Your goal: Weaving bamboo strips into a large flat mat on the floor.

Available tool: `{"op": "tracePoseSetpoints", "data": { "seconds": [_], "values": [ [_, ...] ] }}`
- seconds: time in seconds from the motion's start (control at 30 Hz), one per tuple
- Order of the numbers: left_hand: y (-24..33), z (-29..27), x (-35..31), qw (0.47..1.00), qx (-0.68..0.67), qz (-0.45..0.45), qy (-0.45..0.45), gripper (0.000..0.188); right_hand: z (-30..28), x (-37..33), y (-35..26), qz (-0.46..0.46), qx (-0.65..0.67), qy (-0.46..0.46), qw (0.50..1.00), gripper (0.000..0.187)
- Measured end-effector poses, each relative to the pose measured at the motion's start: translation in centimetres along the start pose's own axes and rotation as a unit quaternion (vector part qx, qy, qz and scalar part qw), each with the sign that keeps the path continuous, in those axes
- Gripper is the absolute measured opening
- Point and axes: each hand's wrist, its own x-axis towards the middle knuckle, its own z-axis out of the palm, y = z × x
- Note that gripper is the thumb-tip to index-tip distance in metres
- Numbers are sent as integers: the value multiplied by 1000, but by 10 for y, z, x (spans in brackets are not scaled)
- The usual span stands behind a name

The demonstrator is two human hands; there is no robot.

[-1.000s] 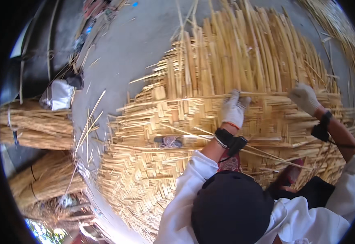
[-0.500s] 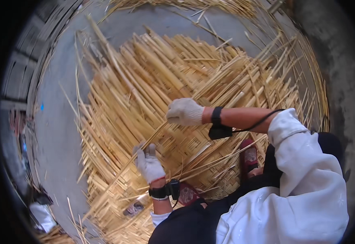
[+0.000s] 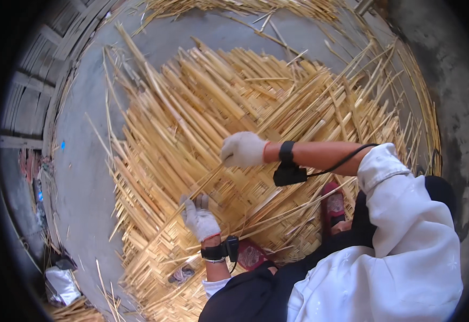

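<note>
A large woven mat [image 3: 167, 287] of flattened, straw-coloured reed or bamboo strips lies under my feet, its far strips loose and uneven. A long narrow strip [image 3: 156, 236] slants from my right hand past my left toward the mat's lower left. My right hand [image 3: 243, 149], in a white knit glove, is closed on the strip's upper end over the middle of the mat. Lower and to the left, my gloved left hand [image 3: 199, 219] has the same strip at its fingertips, the other fingers loosely curled. The glove partly hides that grip.
Loose strips [image 3: 293, 214] cross the mat close to my red shoes [image 3: 251, 255]. A small dark-and-pale object [image 3: 182, 275] lies on the mat at lower left. More strips [image 3: 245, 5] lie on the grey floor [image 3: 78, 198] beyond. A slatted wooden wall [image 3: 30, 107] stands at left.
The view has shifted slightly, so the mat sits a little further right and lower. Both hands keep nearly the same places on the strip; my right fist looks turned a little.
</note>
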Motion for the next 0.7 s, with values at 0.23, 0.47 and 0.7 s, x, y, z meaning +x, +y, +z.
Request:
{"op": "tracePoseSetpoints", "data": {
  "seconds": [0.23,0.47,0.7],
  "values": [
    [9,-3,-13,996,44,35,-72,34,-25,9,-11,234,196,-284,909,23],
    [-7,17,-45,997,4,-48,-54,21,28,-12,-58,56,-9,-176,983,24],
    [5,-10,-58,980,-9,-76,-185,21,11,-31,-74,336,313,-388,799,32]
  ]
}}
